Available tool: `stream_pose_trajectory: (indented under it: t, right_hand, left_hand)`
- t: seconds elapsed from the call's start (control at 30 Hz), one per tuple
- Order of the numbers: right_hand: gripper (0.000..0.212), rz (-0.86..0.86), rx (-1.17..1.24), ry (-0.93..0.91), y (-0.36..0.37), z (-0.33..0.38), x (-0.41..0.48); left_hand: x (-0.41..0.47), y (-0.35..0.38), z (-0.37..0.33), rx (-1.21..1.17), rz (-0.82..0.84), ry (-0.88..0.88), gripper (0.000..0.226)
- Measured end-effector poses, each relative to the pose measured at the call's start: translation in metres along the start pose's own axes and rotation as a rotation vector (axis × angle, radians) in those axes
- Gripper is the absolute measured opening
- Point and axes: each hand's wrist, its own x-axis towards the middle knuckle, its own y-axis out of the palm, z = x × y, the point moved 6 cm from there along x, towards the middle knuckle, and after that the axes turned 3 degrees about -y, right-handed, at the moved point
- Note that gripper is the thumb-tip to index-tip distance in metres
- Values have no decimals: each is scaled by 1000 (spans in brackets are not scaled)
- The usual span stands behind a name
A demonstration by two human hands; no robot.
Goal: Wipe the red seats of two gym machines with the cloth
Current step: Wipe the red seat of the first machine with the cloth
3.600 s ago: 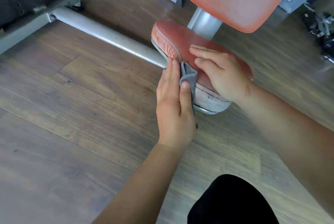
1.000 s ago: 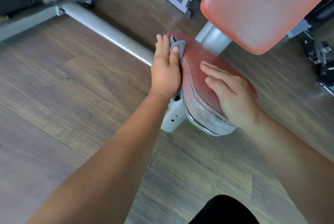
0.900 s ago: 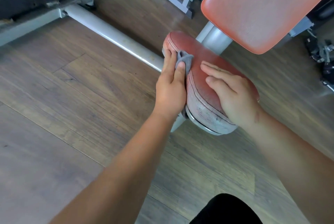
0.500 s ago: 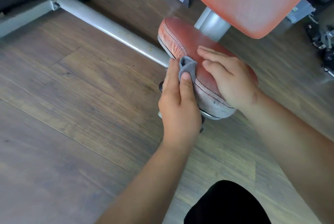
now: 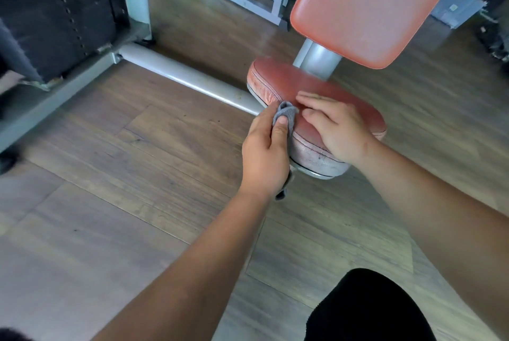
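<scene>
The red seat (image 5: 316, 98) is lying just right of centre, below the red back pad (image 5: 366, 7) at 1 o'clock. The grey cloth (image 5: 286, 113) is being pinched in the left hand (image 5: 264, 153), grip clamped on it, and pressed to the seat's 9 o'clock side edge, probably for scrubbing the worn seam. The right hand (image 5: 338, 128) is being laid flat, fingers apart, on top, seemingly for bracing.

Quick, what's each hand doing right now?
Left hand: closed on the grey cloth, pressing it against the side edge of the red seat.
Right hand: open, resting flat on top of the seat, holding nothing.
</scene>
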Motion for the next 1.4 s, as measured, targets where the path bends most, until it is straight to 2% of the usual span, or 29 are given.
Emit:
stream_pose_trajectory:
  t: [0.1, 0.17, 0.23, 0.3, 0.4, 0.47, 0.53, 0.6, 0.7, 0.8, 0.93, 1.1, 1.23, 1.33, 1.4]
  right_hand:
    - [35, -59, -80, 12, -11, 16, -7]
    - [33, -188, -55, 15, -21, 32, -17]
    - [37, -333, 128, 44, -28, 54, -34]
    - [39, -401, 396, 62, -25, 79, -48]
    - [47, -480, 752, 99, -16, 109, -55]
    - [54, -552, 858, 96, -18, 121, -53]
    - [55, -618, 890, 96, -22, 127, -53]
    - [54, -659, 894, 121, -25, 127, -55]
    - [46, -725, 789, 163, -30, 126, -59]
    - [38, -824, 704, 207, -37, 117, -68]
    - [33, -872, 632, 266, -51, 89, -91]
    - [30, -1005, 694, 334, -66, 35, -135]
    - [26, -1066, 729, 503, -41, -19, -161]
    - [24, -1056, 805, 575, -6, -51, -166]
    - [20, -1063, 861, 560, 17, -66, -163]
  left_hand:
    - [6, -13, -30, 42, 0, 8, 32]
    - [12, -20, -53, 23, 12, 20, 22]
    - [15, -23, -74, -22, 16, 21, 13]
    - [13, -21, -91, -76, 36, -5, 10]
    - [3, -9, -112, -153, 156, -62, 23]
    - [-8, -1, -124, -177, 247, -120, 29]
    - [-17, 8, -130, -273, 376, -212, 47]
    - [-20, 13, -131, -363, 502, -230, 66]
    - [-22, 14, -130, -329, 540, -252, 67]
    - [-28, 20, -122, -201, 596, -224, 47]
    - [-25, 30, -117, 82, 711, -89, 39]
    - [-2, 55, -106, 413, 716, 110, 41]
    - [24, 84, -90, 783, 737, 337, 36]
    - [45, 100, -68, 982, 775, 386, 35]
    - [55, 111, -52, 1087, 822, 351, 42]
